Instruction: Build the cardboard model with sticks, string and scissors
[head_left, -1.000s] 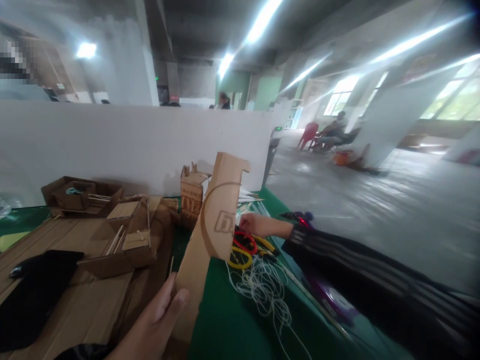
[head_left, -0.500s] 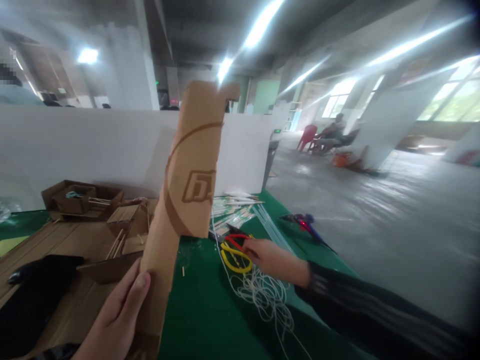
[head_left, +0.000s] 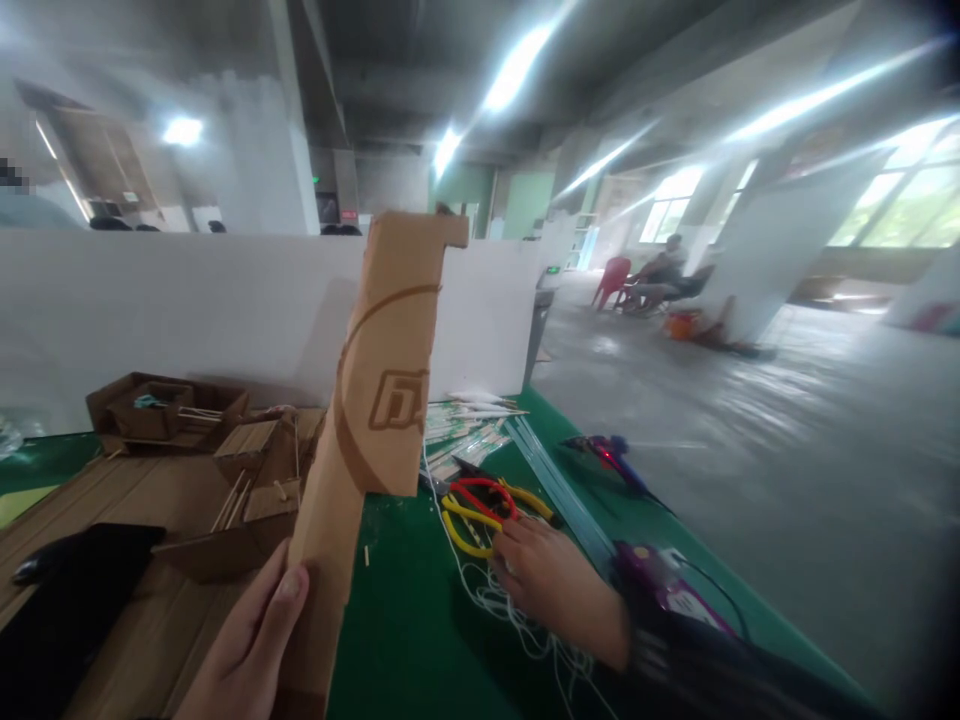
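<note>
My left hand point(head_left: 259, 630) grips the lower end of a long cut piece of brown cardboard point(head_left: 390, 380), thumb on its face. The cardboard stands up in front of me, with printed marks and a notched top. On the green table my right hand point(head_left: 551, 580) lies beside tools with red handles point(head_left: 487, 490) and yellow handles point(head_left: 466, 535). Its fingers are curled at the handle ends, and whatever they hold is hidden. Tangled white cord point(head_left: 487, 600) spreads under and below this hand.
Cardboard trays point(head_left: 169, 415) and a black flat object point(head_left: 82, 590) lie left on sheet cardboard. Clear sticks point(head_left: 559, 490), thin wooden sticks point(head_left: 469, 430), a glue gun point(head_left: 611, 462) and a purple device point(head_left: 667, 580) are at right. A white partition point(head_left: 180, 310) stands behind.
My right hand has moved down and to the right from the red handle, uncovering a yellow handle. The purple device has come into sight. The cardboard sits slightly lower in view, still in my left hand.
</note>
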